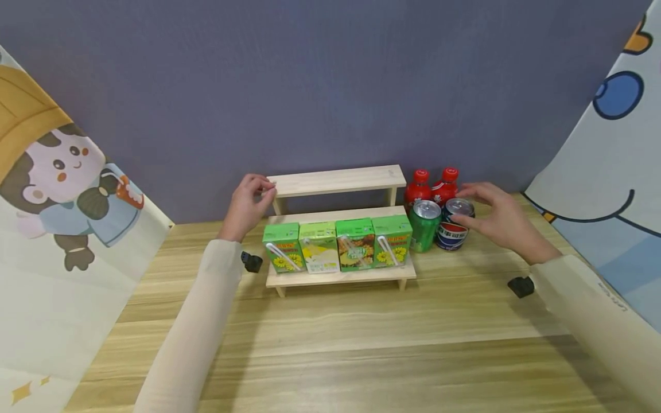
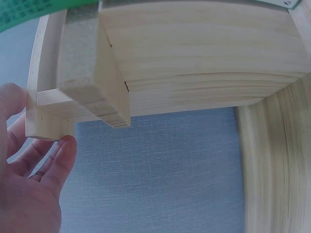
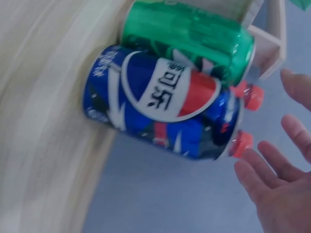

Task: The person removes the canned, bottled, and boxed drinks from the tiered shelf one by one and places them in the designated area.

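Two cans stand on the table [image 1: 361,332] just right of the wooden shelf [image 1: 338,180]: blue can [image 1: 453,226] beside green can [image 1: 425,225], red bottles [image 1: 432,186] behind. My right hand [image 1: 498,221] hovers at the blue can, fingers spread, gripping nothing. My left hand [image 1: 248,203] curls its fingers on the shelf's upper-left corner. Four green cartons [image 1: 338,244] line the lower step.

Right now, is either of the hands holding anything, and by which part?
The left hand grips the wooden shelf at its upper tier's left end. The right hand holds nothing, spread open over the blue can.
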The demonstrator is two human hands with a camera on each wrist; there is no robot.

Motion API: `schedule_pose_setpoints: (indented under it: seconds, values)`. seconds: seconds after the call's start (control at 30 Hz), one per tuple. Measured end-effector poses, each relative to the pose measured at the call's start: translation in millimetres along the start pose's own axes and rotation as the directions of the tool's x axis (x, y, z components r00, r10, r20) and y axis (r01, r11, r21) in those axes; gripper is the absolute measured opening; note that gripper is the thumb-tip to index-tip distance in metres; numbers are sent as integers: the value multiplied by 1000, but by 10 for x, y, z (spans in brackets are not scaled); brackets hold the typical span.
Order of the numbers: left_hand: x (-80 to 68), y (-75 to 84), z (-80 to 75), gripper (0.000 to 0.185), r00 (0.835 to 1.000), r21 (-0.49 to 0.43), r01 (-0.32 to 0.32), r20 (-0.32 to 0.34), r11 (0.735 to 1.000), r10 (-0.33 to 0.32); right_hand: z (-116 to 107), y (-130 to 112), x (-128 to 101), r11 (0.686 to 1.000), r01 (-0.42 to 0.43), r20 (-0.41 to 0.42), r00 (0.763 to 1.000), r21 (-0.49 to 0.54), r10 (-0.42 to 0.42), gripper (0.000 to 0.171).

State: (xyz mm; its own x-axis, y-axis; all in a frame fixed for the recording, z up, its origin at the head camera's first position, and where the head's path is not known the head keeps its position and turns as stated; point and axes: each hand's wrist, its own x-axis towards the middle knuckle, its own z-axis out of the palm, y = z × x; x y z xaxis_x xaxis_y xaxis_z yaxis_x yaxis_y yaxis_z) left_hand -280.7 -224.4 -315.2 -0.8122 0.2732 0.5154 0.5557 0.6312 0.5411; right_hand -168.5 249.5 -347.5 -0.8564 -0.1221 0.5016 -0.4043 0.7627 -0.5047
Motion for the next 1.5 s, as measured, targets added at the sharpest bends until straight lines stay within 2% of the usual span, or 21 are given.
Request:
schedule_pose_setpoints:
  seconds: [0.23, 0.43, 0.6, 0.93, 1.27, 1.5]
  values:
    - [0, -19, 8, 21, 1000, -12, -5, 0, 1000, 5, 8, -208, 25, 999, 25, 36, 999, -23, -24, 44]
    - [6, -21, 7, 23, 1000, -5, -15, 3, 1000, 15, 59, -356, 58, 990, 140, 52, 989, -19, -138, 43]
    - [6, -29, 10, 23, 1000, -8, -10, 7, 1000, 10, 126, -544, 71, 971, 237, 106, 966, 16, -237, 44]
    - [13, -42, 14, 21, 1000, 2, -20, 4, 1000, 20, 261, -910, 132, 933, 341, 229, 905, 113, -358, 40]
    - [15, -35, 15, 21, 1000, 1, -3, 5, 1000, 3, 341, -998, 209, 920, 379, 265, 881, 99, -391, 34]
    - [20, -33, 15, 21, 1000, 6, 5, 2, 1000, -5, 367, -979, 229, 916, 390, 259, 878, 98, -402, 32]
